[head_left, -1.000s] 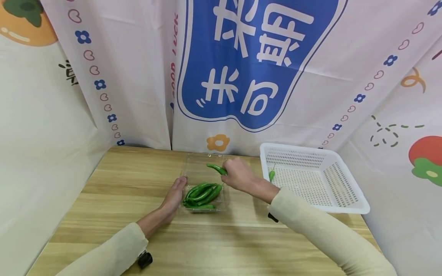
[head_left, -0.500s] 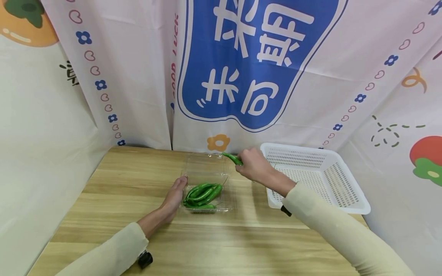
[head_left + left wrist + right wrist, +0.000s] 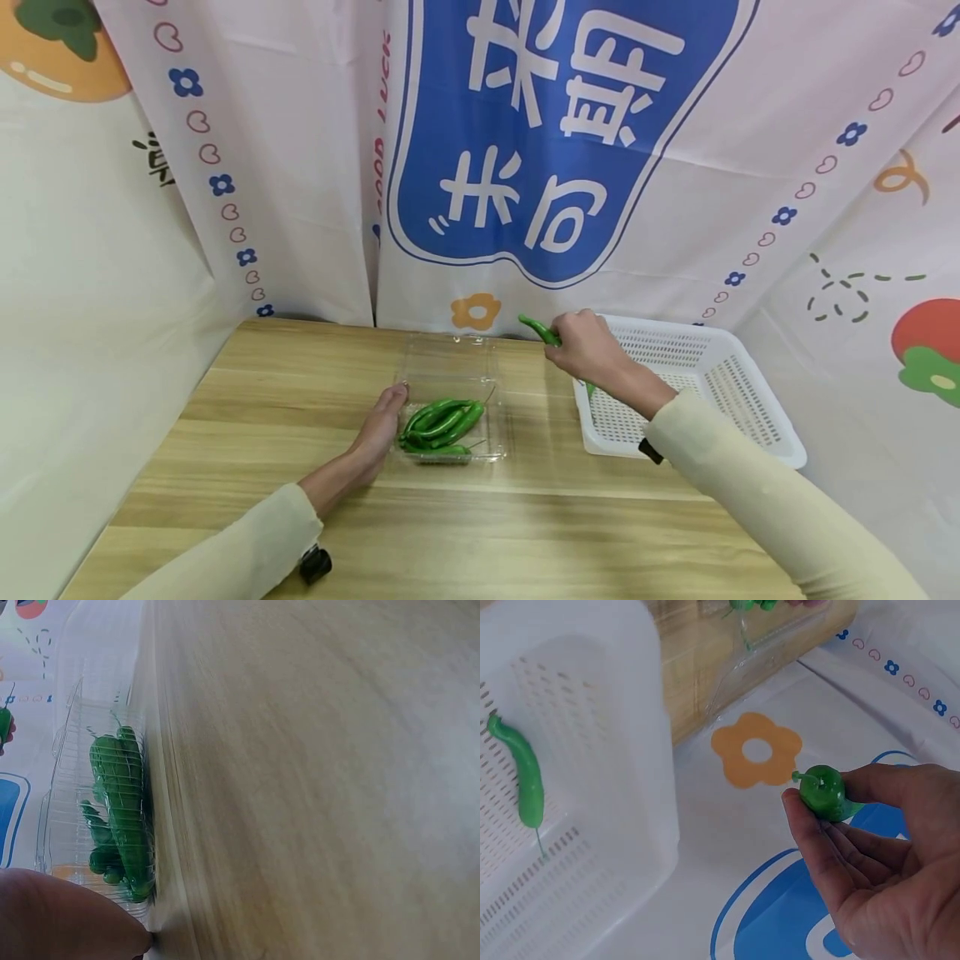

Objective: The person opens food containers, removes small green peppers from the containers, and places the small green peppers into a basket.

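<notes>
Between thumb and fingers, my right hand point(image 3: 588, 348) pinches a green chili pepper point(image 3: 537, 328), raised beside the left rim of a white plastic basket point(image 3: 663, 343). The right wrist view shows this pepper stem-end on. One more green chili point(image 3: 526, 780) lies inside the basket. A clear plastic clamshell box point(image 3: 495, 437) stands on the table, its lid point(image 3: 450, 358) folded back, with several green chilies point(image 3: 444, 423) in it. My left hand point(image 3: 377, 432) rests along the box's left side, fingers extended. In the left wrist view, part of that hand point(image 3: 67, 919) shows close to the ribbed box wall.
The wooden table point(image 3: 450, 533) ends at a printed white cloth point(image 3: 315, 250) hung behind it, with more cloth at both sides. The basket occupies the table's right end.
My right hand has carried the chili rightward and slightly up, from over the box to the basket's edge. The left hand has stayed at the box.
</notes>
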`<action>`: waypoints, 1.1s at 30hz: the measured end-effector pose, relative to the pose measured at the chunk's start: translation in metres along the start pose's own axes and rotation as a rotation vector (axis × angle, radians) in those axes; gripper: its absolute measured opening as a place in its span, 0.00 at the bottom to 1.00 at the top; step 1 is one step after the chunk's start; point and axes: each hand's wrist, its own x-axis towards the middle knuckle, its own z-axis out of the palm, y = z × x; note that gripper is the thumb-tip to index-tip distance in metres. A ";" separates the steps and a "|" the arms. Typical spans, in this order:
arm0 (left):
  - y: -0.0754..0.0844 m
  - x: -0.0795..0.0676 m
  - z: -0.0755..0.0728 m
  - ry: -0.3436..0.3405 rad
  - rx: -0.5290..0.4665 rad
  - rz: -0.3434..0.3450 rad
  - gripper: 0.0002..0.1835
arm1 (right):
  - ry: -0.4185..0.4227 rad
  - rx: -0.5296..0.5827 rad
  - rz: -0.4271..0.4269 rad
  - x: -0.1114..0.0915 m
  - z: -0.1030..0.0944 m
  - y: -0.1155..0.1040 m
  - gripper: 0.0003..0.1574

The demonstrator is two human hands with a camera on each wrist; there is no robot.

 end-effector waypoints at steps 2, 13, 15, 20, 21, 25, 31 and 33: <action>0.000 0.000 0.000 0.000 0.001 -0.002 0.34 | -0.002 -0.003 0.018 -0.001 -0.002 0.005 0.06; -0.001 0.000 -0.001 -0.001 0.006 -0.008 0.33 | 0.006 -0.011 0.089 -0.005 -0.004 0.034 0.07; -0.001 0.000 -0.001 0.000 0.004 -0.007 0.33 | 0.000 -0.010 0.101 -0.005 -0.005 0.039 0.08; -0.001 0.000 0.000 0.002 -0.001 -0.002 0.33 | -0.022 -0.001 0.136 -0.004 -0.008 0.052 0.10; -0.001 0.000 0.000 0.002 -0.001 -0.001 0.33 | -0.025 -0.004 0.142 -0.003 -0.009 0.055 0.11; -0.002 0.000 0.000 0.003 0.000 -0.001 0.33 | -0.035 -0.027 0.172 -0.002 -0.010 0.066 0.13; -0.001 0.000 0.000 0.003 0.002 0.002 0.33 | -0.074 -0.015 0.218 -0.001 -0.011 0.085 0.15; 0.000 0.000 0.001 0.003 0.004 0.003 0.33 | -0.088 -0.007 0.232 -0.001 -0.011 0.091 0.16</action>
